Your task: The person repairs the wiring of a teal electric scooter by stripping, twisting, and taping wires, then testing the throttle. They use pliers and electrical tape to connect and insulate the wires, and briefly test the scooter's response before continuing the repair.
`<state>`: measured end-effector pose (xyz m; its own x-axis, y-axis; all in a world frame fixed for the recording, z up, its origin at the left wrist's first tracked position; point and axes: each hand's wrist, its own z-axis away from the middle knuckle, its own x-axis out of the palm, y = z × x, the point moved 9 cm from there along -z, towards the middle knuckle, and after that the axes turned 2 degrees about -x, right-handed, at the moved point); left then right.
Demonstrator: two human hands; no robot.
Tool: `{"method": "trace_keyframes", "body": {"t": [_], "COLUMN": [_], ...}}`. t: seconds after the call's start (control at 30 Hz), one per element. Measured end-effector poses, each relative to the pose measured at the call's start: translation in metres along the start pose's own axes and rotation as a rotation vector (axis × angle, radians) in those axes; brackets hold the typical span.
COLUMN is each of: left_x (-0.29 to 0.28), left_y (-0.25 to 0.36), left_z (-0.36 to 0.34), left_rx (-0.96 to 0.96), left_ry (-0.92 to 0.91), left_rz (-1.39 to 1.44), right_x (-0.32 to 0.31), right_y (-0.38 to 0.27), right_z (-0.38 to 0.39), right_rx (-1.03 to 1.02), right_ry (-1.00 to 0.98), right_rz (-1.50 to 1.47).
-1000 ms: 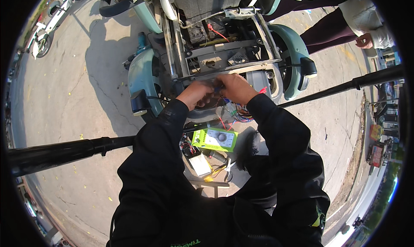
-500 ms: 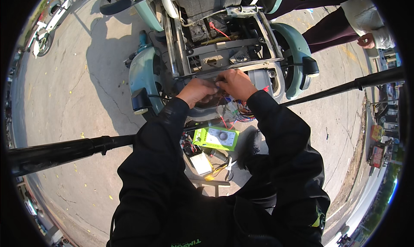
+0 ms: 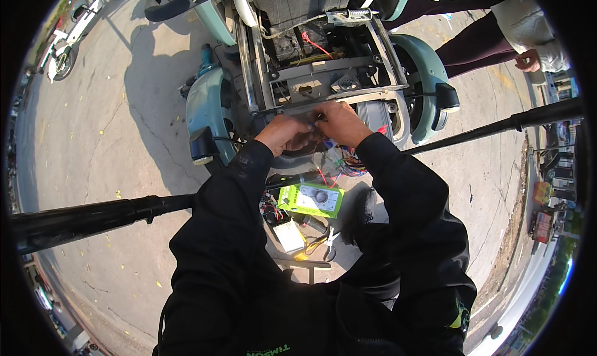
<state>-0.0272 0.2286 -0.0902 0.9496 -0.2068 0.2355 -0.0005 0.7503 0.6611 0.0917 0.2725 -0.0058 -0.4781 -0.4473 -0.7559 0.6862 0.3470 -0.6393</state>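
Close together at the back edge of a teal vehicle's open metal frame (image 3: 357,97), my two hands meet with bent fingers. My left hand (image 3: 285,134) is closed, its fingertips pinched toward the right hand. My right hand (image 3: 342,123) is also closed, thumb and forefinger together. Whatever lies between the fingertips is too small and blurred to name. Beneath my right wrist hangs a bundle of coloured wires (image 3: 351,162), with red leads trailing down. A ribbed grey metal box (image 3: 372,115) sits just right of the right hand.
A bright green box (image 3: 311,199), a white box (image 3: 290,236) and pliers (image 3: 330,251) lie on the ground by my feet. Black poles (image 3: 491,127) extend out on both sides. Teal fenders (image 3: 208,110) flank the frame. Another person's hand (image 3: 527,60) hangs at upper right.
My fingers have shifted slightly against each other, and the right fingertips have drawn a little off the left ones. My foot shows more clearly beside the green box.
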Motion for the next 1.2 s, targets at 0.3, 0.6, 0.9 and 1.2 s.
{"method": "trace_keyframes", "body": {"t": [0.3,0.6,0.9,1.2], "left_x": [-0.005,0.003,0.004,0.004], "left_y": [0.019,0.038,0.004,0.009], "left_z": [0.008,0.018,0.003,0.005], "left_rx": [0.244,0.452,0.087,0.153], "left_ry": [0.155,0.276,0.024,0.058], "left_rz": [-0.350,-0.724,-0.134,-0.165], "right_x": [0.012,0.028,0.015,0.000], "right_y": [0.001,0.005,-0.001,-0.008], "right_z": [-0.003,-0.015,0.000,-0.002], "right_rx": [-0.005,-0.040,-0.115,-0.062], "right_ry": [-0.073,-0.322,-0.074,-0.076], "right_rz": [0.119,0.269,0.275,0.318]}}
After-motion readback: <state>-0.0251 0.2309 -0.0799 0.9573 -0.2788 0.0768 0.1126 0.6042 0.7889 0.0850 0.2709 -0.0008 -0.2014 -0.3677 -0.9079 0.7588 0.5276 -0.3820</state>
